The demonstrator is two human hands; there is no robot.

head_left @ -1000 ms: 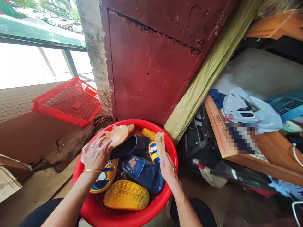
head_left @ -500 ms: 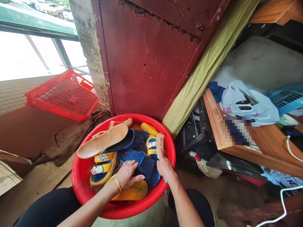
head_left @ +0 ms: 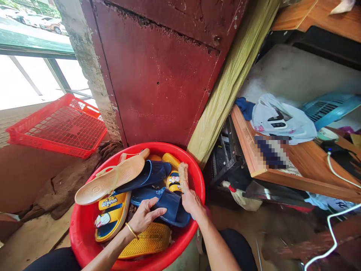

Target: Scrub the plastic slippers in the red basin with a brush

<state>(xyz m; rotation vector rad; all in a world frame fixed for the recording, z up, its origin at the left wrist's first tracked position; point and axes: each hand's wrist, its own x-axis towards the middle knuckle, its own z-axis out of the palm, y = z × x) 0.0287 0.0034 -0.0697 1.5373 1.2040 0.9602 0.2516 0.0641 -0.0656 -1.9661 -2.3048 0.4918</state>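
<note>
Inside a red plastic basin (head_left: 200, 177) lie several slippers. My left hand (head_left: 145, 216), with a gold bangle at its wrist, grips a dark blue slipper (head_left: 172, 207); its thumb lies apart from the fingers along the slipper's side. My right hand (head_left: 191, 201) is closed around a scrubbing brush (head_left: 183, 175) with tan bristles, beside that slipper. A tan sandal (head_left: 113, 180) rests across the left rim over another blue slipper (head_left: 153, 174). A yellow-and-blue cartoon slipper (head_left: 113, 216) sits on the left, and an upturned yellow slipper (head_left: 148, 241) shows its zigzag sole nearest me.
A red crate (head_left: 62, 128) stands at the left by brown cloth (head_left: 62, 195). Behind the basin is a dark red door (head_left: 160, 105) with a yellow-green curtain (head_left: 217, 105). To the right, a wooden desk (head_left: 324, 165) holds a plastic bag (head_left: 282, 116) and blue fan (head_left: 329, 107).
The view has shifted, so the surroundings sit further left. The blue slipper under my left hand has turned slightly and its strap shows more. My right hand still holds the brush.
</note>
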